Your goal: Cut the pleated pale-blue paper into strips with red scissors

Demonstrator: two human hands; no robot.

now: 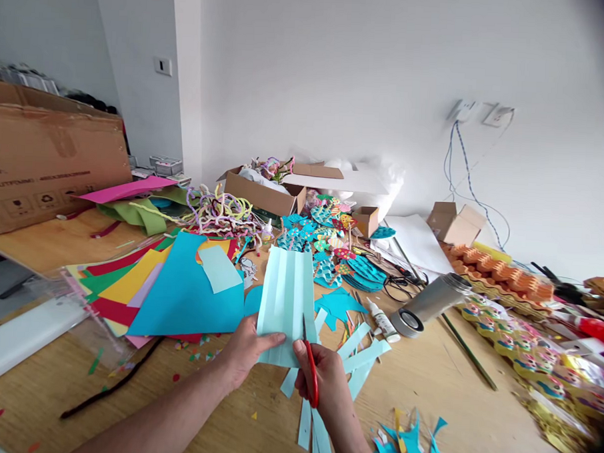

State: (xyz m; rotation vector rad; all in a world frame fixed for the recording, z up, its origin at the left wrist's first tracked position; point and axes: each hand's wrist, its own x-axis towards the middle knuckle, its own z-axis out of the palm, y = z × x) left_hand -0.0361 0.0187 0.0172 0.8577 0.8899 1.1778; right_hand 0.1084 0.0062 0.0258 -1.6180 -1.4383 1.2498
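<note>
Scissors point(310, 360) blades mostly hidden, perhaps behind the folded paper point(286, 299).

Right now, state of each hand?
Left hand: closed on the bottom edge of the folded pale blue paper.
Right hand: closed on red-handled scissors, blades cutting into the paper.

Cardboard box point(44, 162): faint printed lines and symbols, too blurred to read.

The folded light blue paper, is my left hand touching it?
Touching. The head view shows the left hand gripping the bottom left corner of the folded light blue paper, thumb lying over its front.
</note>
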